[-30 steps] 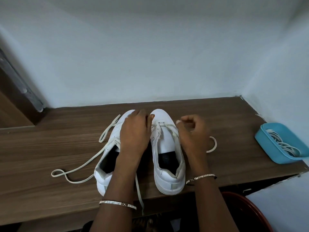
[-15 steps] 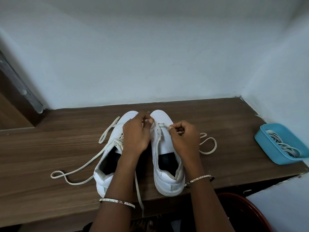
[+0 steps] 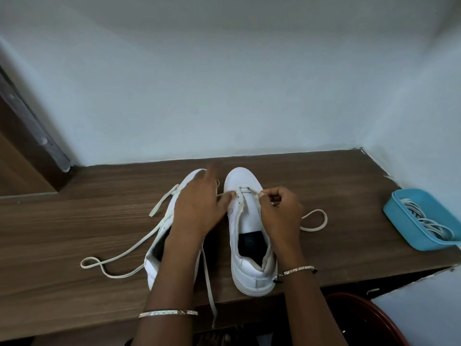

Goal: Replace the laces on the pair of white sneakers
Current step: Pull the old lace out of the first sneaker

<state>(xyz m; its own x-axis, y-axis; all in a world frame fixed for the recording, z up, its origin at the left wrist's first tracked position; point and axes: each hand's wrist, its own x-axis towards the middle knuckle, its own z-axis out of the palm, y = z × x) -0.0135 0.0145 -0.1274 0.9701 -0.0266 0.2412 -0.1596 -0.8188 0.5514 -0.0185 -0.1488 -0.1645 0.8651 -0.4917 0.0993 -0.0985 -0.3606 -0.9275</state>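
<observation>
- Found the right sneaker (image 3: 249, 270) standing on the wooden table (image 3: 74, 221), heel close to the front edge and toe pointed at the wall.
- Pinched its lace (image 3: 253, 191) in the right hand (image 3: 279, 211), fingers curled tight, just right of the toe-end eyelets. Saw the slack of that lace looped flat on bare wood to the right of the right sneaker.
- Reached the left hand (image 3: 197, 211) in from the left of the right sneaker, fingers stretched out and blurred, thumb tip at the left eyelet row. Could not tell whether it actually gripped the strand there.
- Saw the left sneaker (image 3: 152, 265) just beside the right sneaker on its left, half hidden under the left forearm. Saw its loose lace (image 3: 208, 283) sprawled farther left, with one strand hanging over the front edge.
- Noted a blue tray (image 3: 401, 226) of spare laces (image 3: 429, 223) well to the right of the right sneaker, near the side wall.
- Saw open wood between the right sneaker and the tray, and a strip beyond its toe up to the wall.
</observation>
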